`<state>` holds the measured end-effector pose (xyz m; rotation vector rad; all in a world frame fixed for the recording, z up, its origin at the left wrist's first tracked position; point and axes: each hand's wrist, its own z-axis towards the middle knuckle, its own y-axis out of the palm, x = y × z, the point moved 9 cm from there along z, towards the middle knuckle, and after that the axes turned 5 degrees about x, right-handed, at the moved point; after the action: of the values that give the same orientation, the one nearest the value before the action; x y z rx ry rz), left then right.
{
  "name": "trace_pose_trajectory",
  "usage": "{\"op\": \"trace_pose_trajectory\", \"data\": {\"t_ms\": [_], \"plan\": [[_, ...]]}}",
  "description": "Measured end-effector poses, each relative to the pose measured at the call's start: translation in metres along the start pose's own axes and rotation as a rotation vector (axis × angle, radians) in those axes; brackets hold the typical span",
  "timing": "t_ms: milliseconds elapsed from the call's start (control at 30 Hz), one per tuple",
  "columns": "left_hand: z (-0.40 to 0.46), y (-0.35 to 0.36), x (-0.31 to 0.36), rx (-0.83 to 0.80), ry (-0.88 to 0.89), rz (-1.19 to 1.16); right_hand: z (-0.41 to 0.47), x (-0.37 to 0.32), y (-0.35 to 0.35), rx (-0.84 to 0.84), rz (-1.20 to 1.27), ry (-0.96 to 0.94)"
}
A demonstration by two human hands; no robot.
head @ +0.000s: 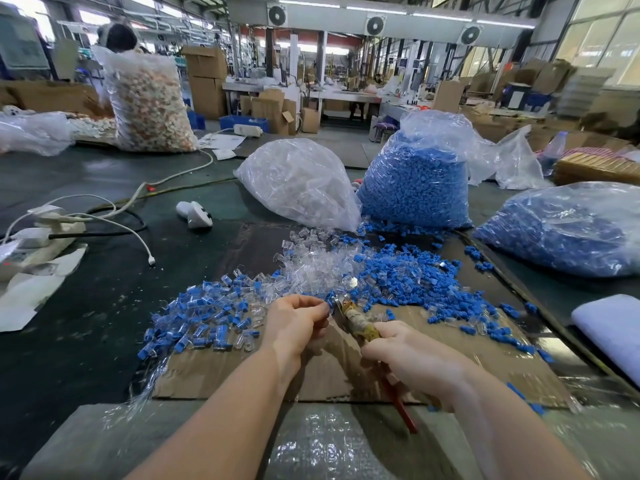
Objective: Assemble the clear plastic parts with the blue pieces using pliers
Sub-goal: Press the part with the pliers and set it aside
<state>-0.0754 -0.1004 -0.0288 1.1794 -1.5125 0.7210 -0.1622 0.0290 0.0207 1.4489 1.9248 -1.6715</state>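
My left hand (294,320) pinches a small clear-and-blue part (329,300) at its fingertips. My right hand (412,358) grips pliers (360,323) with tape-wrapped, red handles; the jaws meet the part held by the left hand. Both hands hover over a cardboard sheet (346,368). A heap of loose clear plastic parts (311,268) lies just beyond the hands. Loose blue pieces (408,275) spread to the right of it. Joined clear-and-blue parts (204,317) lie in a pile to the left.
A bag of clear parts (301,181) and two bags of blue pieces (415,181) (568,226) stand behind the heaps. Power strips and cables (45,233) lie at left, folded white cloth (609,327) at right, bubble wrap (329,445) at the near edge. A person stands far left behind a big bag.
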Motion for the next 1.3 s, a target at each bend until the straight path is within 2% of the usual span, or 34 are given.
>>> {"op": "trace_pose_trajectory", "data": {"t_ms": [133, 400, 567, 667, 733, 800, 900, 1067, 1167, 1300], "plan": [[0.000, -0.001, 0.003, 0.015, 0.005, 0.017, 0.000, -0.004, 0.001, -0.002, -0.038, -0.035], [-0.003, 0.002, 0.008, 0.032, 0.047, -0.001, 0.005, -0.008, 0.000, 0.101, -0.190, -0.137], [-0.005, -0.003, 0.013, 0.079, 0.088, 0.011, 0.005, -0.007, -0.004, 0.187, -0.033, -0.176], [-0.005, -0.026, 0.037, 0.209, 0.322, 0.338, 0.007, 0.005, -0.015, 0.262, -0.043, -0.161], [-0.007, -0.045, 0.056, 0.331, 0.495, 0.592, 0.008, 0.017, -0.028, 0.356, -0.155, -0.136], [-0.006, -0.066, 0.067, 0.450, 0.579, 0.747, 0.008, 0.029, -0.043, 0.453, -0.306, -0.090], [0.000, -0.090, 0.071, 0.543, 0.623, 0.905, 0.009, 0.050, -0.062, 0.554, -0.426, 0.000], [0.006, -0.104, 0.068, 0.592, 0.567, 1.032, 0.015, 0.073, -0.074, 0.608, -0.570, 0.096], [0.000, -0.090, 0.070, 0.570, 0.629, 1.064, 0.016, 0.081, -0.076, 0.623, -0.657, 0.125], [-0.013, -0.047, 0.064, 0.361, 0.769, 0.920, 0.014, 0.081, -0.075, 0.643, -0.717, 0.117]]}}
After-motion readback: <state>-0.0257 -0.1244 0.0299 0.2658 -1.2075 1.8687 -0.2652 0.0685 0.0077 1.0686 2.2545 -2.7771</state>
